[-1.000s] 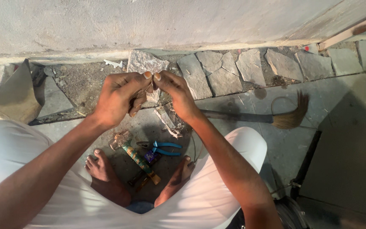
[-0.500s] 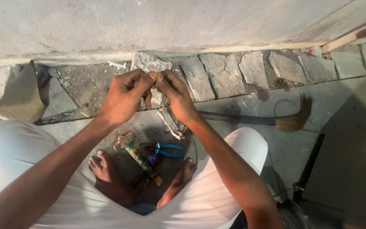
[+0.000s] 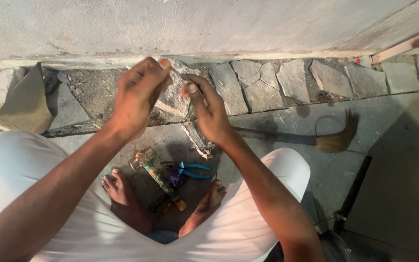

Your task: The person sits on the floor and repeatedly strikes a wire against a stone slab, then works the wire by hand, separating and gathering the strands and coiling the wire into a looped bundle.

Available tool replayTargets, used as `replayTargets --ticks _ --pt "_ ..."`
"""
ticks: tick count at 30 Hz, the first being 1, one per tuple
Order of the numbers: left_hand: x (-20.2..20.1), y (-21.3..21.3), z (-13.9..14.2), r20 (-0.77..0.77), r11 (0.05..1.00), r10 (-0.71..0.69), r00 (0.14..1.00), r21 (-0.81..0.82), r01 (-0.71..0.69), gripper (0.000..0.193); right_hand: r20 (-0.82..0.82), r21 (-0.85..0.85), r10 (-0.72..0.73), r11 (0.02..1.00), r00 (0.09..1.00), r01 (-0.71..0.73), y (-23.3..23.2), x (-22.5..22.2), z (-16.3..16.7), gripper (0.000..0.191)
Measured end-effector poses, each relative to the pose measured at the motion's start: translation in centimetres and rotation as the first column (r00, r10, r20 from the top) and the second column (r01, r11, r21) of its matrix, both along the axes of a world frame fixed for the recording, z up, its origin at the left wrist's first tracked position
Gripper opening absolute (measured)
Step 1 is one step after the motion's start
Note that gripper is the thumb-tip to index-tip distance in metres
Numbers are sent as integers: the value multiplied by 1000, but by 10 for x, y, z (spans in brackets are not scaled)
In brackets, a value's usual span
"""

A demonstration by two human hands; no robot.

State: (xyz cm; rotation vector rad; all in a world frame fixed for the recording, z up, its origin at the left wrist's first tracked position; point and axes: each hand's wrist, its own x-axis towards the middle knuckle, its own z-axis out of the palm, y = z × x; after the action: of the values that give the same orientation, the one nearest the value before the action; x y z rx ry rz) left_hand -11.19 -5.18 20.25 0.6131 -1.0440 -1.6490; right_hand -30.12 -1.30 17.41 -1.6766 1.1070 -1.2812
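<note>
— While both arms are raised over the floor, what do they hold?

— Between them sits a flat grey stone piece (image 3: 173, 94). The left hand (image 3: 139, 92) is curled around its left edge, thumb up at the top. The right hand (image 3: 209, 109) pinches the right edge with fingertips; whether something thin is also held there, I cannot tell.

— Where is the stone?

— Up in the air in front of the wall base, above a gap in the row of paving stones (image 3: 267, 85).

— And lower down?

— A hammer (image 3: 158, 177) with a patterned handle lies between the bare feet, with blue-handled pliers (image 3: 192, 170) just beside it. A broom (image 3: 311, 140) lies to the right, and a brown slab (image 3: 25, 104) leans at the left.
</note>
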Motion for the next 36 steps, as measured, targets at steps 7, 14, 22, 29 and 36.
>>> replayTargets --ticks 7,14,22,29,36 --pt "15 -24 23 -155 990 142 978 42 -138 31 -266 -28 -24 999 964 17 1 17 4 56" --pt "28 -45 16 -176 944 245 953 -180 -276 29 -451 -92 -16 995 892 -28 -3 20 -8 64" --pt "68 -80 2 -240 836 401 884 -299 -460 24 -673 83 77 996 736 -28 2 17 -29 47" --pt "72 -88 -4 -153 735 509 847 -435 -520 36 -758 378 351 923 549 -69 14 19 -46 26" --pt "70 -104 -21 -81 616 734 674 -337 -712 34 -707 326 303 942 638 -87 16 17 -50 26"
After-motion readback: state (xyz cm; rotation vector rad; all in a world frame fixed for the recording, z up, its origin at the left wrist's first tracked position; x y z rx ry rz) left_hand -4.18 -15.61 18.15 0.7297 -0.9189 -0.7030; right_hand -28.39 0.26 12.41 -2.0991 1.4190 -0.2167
